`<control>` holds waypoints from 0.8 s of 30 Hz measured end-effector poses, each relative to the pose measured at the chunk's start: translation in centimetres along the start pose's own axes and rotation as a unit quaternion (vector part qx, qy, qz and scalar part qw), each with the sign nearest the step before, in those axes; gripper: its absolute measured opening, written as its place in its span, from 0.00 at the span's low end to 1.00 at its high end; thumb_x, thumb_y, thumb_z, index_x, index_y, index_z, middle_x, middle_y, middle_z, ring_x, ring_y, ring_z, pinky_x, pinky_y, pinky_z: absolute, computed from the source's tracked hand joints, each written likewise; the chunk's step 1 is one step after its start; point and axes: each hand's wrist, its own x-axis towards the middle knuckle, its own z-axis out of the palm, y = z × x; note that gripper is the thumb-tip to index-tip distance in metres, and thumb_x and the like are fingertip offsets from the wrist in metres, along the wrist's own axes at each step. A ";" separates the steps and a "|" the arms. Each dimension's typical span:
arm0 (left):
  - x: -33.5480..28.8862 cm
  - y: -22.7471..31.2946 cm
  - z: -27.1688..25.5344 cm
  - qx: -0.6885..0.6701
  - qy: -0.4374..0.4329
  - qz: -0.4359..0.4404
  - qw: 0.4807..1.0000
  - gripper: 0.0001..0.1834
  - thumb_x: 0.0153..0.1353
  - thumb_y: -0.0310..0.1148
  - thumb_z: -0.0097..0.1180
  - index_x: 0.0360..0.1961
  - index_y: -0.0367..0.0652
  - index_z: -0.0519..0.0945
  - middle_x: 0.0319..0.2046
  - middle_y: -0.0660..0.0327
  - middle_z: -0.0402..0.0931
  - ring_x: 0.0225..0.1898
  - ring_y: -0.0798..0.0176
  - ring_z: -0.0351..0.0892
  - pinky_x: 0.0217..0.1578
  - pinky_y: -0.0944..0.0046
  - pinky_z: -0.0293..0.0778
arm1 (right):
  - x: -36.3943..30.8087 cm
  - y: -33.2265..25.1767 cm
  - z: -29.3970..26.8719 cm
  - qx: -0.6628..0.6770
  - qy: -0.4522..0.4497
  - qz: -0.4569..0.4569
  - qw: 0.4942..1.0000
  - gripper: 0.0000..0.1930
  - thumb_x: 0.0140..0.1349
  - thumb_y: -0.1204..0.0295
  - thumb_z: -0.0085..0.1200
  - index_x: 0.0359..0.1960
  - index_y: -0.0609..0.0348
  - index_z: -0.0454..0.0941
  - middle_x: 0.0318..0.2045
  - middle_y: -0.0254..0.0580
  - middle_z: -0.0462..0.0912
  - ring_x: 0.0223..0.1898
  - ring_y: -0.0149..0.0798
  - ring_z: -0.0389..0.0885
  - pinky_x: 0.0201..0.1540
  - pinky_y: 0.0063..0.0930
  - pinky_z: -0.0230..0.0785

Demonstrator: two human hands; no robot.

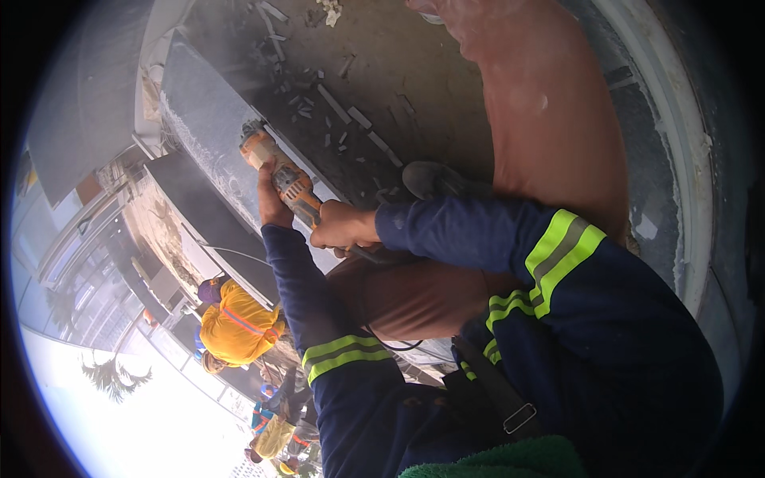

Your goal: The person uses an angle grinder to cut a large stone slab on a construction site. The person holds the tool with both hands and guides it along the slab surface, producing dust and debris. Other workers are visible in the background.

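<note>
Both of my hands are wrapped round a dusty orange and grey angle grinder point(295, 185). My left hand point(271, 201) is closed near its front end, and my right hand point(343, 225) grips the rear handle. The grinder's head lies at the edge of a grey slab point(203, 107) coated with pale dust. Its disc cannot be made out. A dark cable trails below my right hand, partly hidden by my legs.
Narrow cut strips point(335, 103) and small chips litter the dusty floor point(430, 95) beyond the slab. A dark panel point(199, 207) lies left of it. A person in a yellow top point(239, 323) bends at lower left, with more people behind. My bent leg point(550, 103) is at right.
</note>
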 end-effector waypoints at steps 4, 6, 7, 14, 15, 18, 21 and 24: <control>0.3 -0.1 -0.3 -0.002 -0.009 0.010 1.000 0.25 0.69 0.51 0.59 0.52 0.38 0.74 0.36 0.57 0.80 0.34 0.58 0.85 0.36 0.55 0.85 | 1.5 1.1 0.1 0.005 0.004 -0.005 1.000 0.08 0.54 0.77 0.59 0.30 0.71 0.76 0.19 0.45 0.76 0.16 0.37 0.77 0.16 0.35 0.68; 0.4 -0.2 -0.2 -0.003 -0.006 0.011 1.000 0.25 0.70 0.50 0.58 0.52 0.38 0.74 0.35 0.57 0.80 0.34 0.58 0.85 0.36 0.55 0.86 | 1.7 1.2 0.1 0.016 -0.001 -0.004 1.000 0.08 0.54 0.77 0.59 0.30 0.71 0.75 0.20 0.45 0.76 0.16 0.37 0.77 0.16 0.34 0.68; 0.4 -0.2 -0.2 -0.005 -0.003 0.013 1.000 0.25 0.70 0.50 0.58 0.52 0.38 0.74 0.35 0.57 0.80 0.34 0.58 0.85 0.36 0.55 0.86 | 1.8 1.2 0.1 0.015 0.001 -0.002 1.000 0.08 0.54 0.77 0.59 0.30 0.70 0.75 0.20 0.45 0.76 0.16 0.37 0.77 0.16 0.34 0.68; 0.7 -0.2 -0.4 -0.006 -0.007 0.001 1.000 0.24 0.70 0.50 0.57 0.52 0.38 0.74 0.35 0.56 0.80 0.33 0.57 0.85 0.36 0.55 0.85 | 2.4 1.3 0.0 -0.003 -0.006 0.006 1.000 0.10 0.53 0.78 0.60 0.34 0.72 0.76 0.23 0.47 0.78 0.18 0.38 0.80 0.17 0.33 0.72; 0.7 -0.1 -0.4 -0.005 -0.007 0.002 1.000 0.24 0.70 0.50 0.57 0.51 0.38 0.74 0.35 0.56 0.80 0.33 0.57 0.85 0.36 0.55 0.84 | 2.6 1.3 -0.1 -0.008 -0.010 0.007 1.000 0.11 0.53 0.78 0.60 0.36 0.73 0.77 0.25 0.49 0.79 0.19 0.38 0.81 0.18 0.33 0.73; 0.4 0.0 -0.1 -0.001 -0.009 0.004 1.000 0.23 0.71 0.49 0.56 0.51 0.38 0.75 0.35 0.56 0.81 0.33 0.57 0.85 0.35 0.55 0.84 | 2.6 1.4 0.0 0.003 -0.018 0.001 1.000 0.11 0.53 0.78 0.60 0.35 0.73 0.77 0.24 0.49 0.79 0.19 0.38 0.81 0.18 0.32 0.74; -0.2 0.2 0.6 0.006 -0.008 0.008 1.000 0.23 0.70 0.50 0.56 0.50 0.38 0.75 0.34 0.56 0.81 0.32 0.57 0.85 0.34 0.55 0.84 | 2.2 1.3 -0.1 -0.007 -0.001 0.008 1.000 0.10 0.54 0.78 0.60 0.35 0.72 0.77 0.24 0.49 0.79 0.19 0.38 0.81 0.18 0.32 0.74; -0.4 0.3 1.0 0.012 0.003 0.017 1.000 0.22 0.71 0.50 0.55 0.48 0.39 0.75 0.32 0.56 0.81 0.30 0.57 0.85 0.33 0.56 0.84 | 2.1 1.3 0.0 -0.005 -0.012 0.008 1.000 0.09 0.54 0.78 0.60 0.34 0.72 0.77 0.25 0.49 0.79 0.20 0.38 0.81 0.18 0.33 0.73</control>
